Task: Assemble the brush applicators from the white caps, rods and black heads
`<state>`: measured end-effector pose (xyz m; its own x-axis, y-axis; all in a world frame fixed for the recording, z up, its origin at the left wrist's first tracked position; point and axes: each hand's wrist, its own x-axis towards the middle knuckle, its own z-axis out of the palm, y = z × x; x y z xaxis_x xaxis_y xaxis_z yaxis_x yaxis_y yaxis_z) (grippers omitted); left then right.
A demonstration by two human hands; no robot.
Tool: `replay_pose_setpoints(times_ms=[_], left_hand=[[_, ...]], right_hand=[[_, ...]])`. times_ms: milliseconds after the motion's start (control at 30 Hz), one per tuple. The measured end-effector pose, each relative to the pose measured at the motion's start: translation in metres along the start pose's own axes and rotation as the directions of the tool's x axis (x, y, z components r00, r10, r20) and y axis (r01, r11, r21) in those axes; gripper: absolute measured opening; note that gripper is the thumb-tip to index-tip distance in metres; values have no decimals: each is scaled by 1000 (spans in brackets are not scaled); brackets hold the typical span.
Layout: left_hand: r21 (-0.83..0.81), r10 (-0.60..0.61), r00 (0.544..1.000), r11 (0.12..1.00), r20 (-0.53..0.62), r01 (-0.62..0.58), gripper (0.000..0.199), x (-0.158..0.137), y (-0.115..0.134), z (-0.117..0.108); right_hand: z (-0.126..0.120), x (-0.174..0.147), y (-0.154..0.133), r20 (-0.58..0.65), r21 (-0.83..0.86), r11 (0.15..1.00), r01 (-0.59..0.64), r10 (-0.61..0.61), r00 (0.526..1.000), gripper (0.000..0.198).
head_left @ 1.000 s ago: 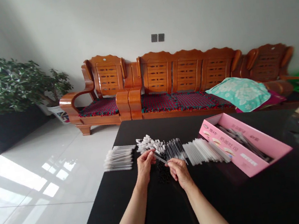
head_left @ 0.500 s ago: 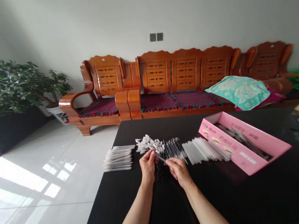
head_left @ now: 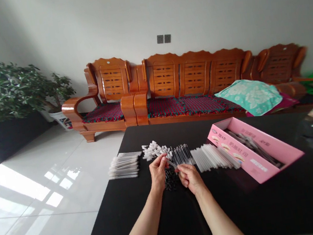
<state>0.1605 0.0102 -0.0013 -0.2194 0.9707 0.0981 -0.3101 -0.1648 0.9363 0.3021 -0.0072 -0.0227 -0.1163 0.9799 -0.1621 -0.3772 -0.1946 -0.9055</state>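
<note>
Both bare left hand point(head_left: 158, 169) and right hand point(head_left: 191, 177) pinch one thin greyish stick point(head_left: 172, 164) above small black pieces point(head_left: 170, 181), the hands now closer together, which suggests pressing inward, with short white cylinders point(head_left: 154, 150) farther along the black counter point(head_left: 121, 221).

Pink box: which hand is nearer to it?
Right. The right hand is left of the pink box, with pale tubes roughly between; the left hand is farther left, near the small white pieces.
</note>
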Motion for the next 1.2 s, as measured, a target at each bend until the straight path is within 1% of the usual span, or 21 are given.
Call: replay_pose_setpoints(times_ms=[100, 167, 233, 300, 367, 433, 500, 600, 667, 767, 933, 1067, 1133, 1200], left_hand=[[33, -24, 999, 999, 30, 23, 41, 1, 3, -6], [56, -41, 999, 998, 18, 39, 42, 3, 5, -15], [79, -32, 998, 996, -51, 36, 43, 7, 10, -30], [96, 18, 984, 995, -175, -1, 45, 16, 18, -52], [128, 82, 947, 991, -310, -43, 48, 29, 29, -81], [188, 141, 893, 980, -428, -64, 47, 43, 40, -114], [265, 176, 822, 964, -541, -31, 46, 55, 47, -146], [369, 204, 760, 928, -617, 50, 48, 65, 50, -183], [411, 210, 738, 906, -642, 100, 48, 66, 48, -198], [507, 226, 737, 843, -637, 180, 44, 62, 46, -207], [664, 255, 759, 689, -599, 292, 36, 54, 52, -204], [747, 294, 773, 580, -563, 324, 38, 52, 59, -199], [777, 324, 768, 533, -552, 334, 38, 51, 63, -196], [801, 366, 761, 505, -536, 322, 37, 49, 65, -189]], right_hand=[[2, 0, 2, 14, -36, 999, 27, -26, 1000, 34], [3, 0, 2, 33, -74, 996, 48, -46, 998, 35], [4, 0, 3, 34, -75, 995, 61, -59, 998, 38], [3, 0, 3, 16, -44, 997, 68, -67, 998, 41], [3, 0, 3, 5, -20, 997, 75, -75, 997, 43], [3, -1, 3, 7, -18, 996, 85, -85, 996, 41], [3, -1, 4, 10, -20, 996, 90, -90, 996, 39], [5, -1, 4, 7, -29, 995, 95, -95, 995, 38], [5, -1, 4, 5, -38, 995, 95, -95, 995, 38], [5, -1, 3, 0, -43, 995, 94, -94, 996, 38], [4, -2, 4, 2, -35, 995, 98, -98, 995, 38], [3, -3, 4, -1, -31, 994, 102, -102, 995, 36], [3, -3, 4, -1, -30, 994, 102, -102, 995, 36], [3, -3, 4, -1, -27, 994, 104, -104, 995, 36]])
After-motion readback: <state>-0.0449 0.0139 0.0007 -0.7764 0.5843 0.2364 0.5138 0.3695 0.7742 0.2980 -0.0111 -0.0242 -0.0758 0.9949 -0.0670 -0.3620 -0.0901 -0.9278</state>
